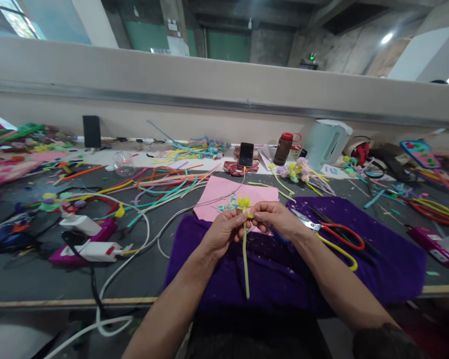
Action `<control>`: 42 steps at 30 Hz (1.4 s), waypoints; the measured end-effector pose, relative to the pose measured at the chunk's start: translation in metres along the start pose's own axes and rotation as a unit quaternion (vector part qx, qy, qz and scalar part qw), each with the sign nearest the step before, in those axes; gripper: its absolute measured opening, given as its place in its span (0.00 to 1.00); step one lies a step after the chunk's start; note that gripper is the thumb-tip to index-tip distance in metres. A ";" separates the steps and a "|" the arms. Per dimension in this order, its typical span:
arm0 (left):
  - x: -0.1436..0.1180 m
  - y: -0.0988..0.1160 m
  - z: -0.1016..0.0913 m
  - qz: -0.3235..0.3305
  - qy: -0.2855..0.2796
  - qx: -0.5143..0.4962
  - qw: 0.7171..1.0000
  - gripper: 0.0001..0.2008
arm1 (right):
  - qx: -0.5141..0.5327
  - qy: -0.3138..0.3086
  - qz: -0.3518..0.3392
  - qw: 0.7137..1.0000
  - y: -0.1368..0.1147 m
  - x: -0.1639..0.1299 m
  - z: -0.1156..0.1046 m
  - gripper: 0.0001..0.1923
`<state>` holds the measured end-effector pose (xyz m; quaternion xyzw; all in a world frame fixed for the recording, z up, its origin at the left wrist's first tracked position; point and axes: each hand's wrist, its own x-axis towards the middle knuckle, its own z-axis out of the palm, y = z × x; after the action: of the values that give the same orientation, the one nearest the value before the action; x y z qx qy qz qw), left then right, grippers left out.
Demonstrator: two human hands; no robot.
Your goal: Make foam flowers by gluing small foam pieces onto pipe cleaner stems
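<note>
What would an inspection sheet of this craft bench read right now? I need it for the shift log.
Surface: dark grey table with a purple cloth and a pink sheet in front of the person.
Job's things: yellow flower on a green stem, pinched between both hands.
Clutter: loose pipe cleaners, red-handled scissors, finished flowers, brown bottle, kettle.
Grips: left hand and right hand both closed on the flower just under its head.
Cables: white cables run from white chargers; phone plugged in.
Surroundings: low grey partition wall behind the table.
</note>
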<state>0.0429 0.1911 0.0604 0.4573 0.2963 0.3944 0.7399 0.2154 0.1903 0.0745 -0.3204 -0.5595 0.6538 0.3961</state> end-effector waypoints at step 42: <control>-0.007 0.010 0.010 -0.023 0.111 0.185 0.976 0.11 | -0.394 0.096 -0.205 0.891 -0.026 -0.009 -0.021 0.04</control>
<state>0.0439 0.1832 0.0737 0.5324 0.4553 0.3637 0.6140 0.2417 0.1941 0.0969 -0.3896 -0.7837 0.2503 0.4139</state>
